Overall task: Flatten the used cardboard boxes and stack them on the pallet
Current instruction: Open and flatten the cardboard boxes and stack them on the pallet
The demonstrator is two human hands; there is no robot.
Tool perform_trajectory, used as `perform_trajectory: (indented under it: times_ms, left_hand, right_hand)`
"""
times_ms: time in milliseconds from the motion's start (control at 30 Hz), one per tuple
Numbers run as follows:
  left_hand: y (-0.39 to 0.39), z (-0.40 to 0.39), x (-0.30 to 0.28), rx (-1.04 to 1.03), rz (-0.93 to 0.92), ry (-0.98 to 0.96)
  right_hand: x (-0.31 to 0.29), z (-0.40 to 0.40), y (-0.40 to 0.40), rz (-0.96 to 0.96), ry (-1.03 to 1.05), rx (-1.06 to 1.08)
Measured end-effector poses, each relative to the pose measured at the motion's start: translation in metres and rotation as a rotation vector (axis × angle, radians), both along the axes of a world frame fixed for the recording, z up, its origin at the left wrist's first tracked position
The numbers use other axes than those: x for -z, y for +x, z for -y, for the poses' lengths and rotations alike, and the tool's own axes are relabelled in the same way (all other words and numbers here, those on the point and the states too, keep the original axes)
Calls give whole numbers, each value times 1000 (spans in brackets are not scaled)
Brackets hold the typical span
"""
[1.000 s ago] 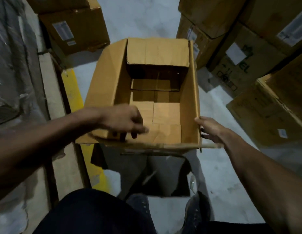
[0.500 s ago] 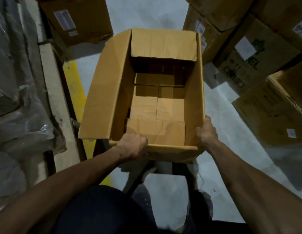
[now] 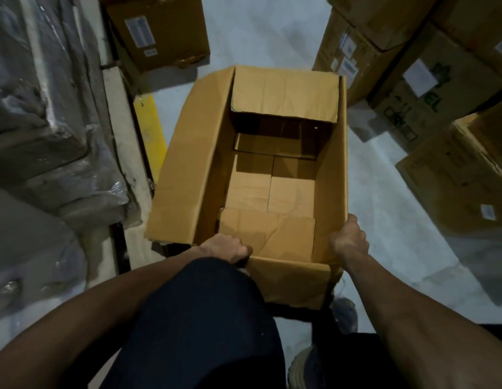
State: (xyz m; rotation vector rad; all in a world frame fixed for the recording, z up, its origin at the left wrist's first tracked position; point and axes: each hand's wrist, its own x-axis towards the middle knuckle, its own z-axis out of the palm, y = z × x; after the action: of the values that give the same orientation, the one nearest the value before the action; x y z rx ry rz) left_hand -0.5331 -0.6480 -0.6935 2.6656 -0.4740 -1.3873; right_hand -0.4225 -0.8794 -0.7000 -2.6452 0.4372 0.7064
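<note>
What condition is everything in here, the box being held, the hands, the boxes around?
Box: open, still unflattened, bottom flaps folded shut.
Left hand: grips box's near edge.
Right hand: grips box's near right corner.
Stacked boxes: closed, labelled.
Far box: closed.

Open box (image 3: 272,169) between wrapped goods (image 3: 42,130) and cartons (image 3: 429,88).

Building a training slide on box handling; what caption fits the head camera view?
Both hands, left and right, grip the near edge of an open, unflattened cardboard box.
</note>
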Motion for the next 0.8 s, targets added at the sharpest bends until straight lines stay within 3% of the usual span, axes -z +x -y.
perform_trajectory:
  times_ms: [133, 200, 267, 333, 433, 500, 567, 633, 733, 800]
  left_hand:
    - [12, -11, -4, -74, 75, 3]
    - [34, -30, -7, -174, 253, 3]
    - [67, -55, -7, -255, 549, 77]
    - [103, -80, -1, -514, 687, 202]
    - [151, -107, 17, -944, 549, 239]
    - [169, -114, 29, -1063, 503, 187]
    - [175, -116, 38, -1107, 588, 165]
    - [170, -113, 43, -1079, 635, 145]
    - [153, -112, 48, -1024, 673, 82]
    - [140, -109, 47, -995, 693, 77]
  right_hand:
    - [-8, 0, 9, 1, -24, 14]
    - [-11, -5, 23, 49, -12, 1]
    - [-8, -14, 44, 129, 17, -51]
    - [-4, -28, 66, 215, 22, -147]
    - [4, -56, 94, 340, 21, -243]
    - [11, -75, 108, 441, 59, -331]
    - [17, -95, 122, 464, 207, -342]
    - [16, -119, 135, 300, 494, -108]
    - [10, -152, 161, -85, 1144, 546]
    - [7, -166, 175, -178, 1460, 891]
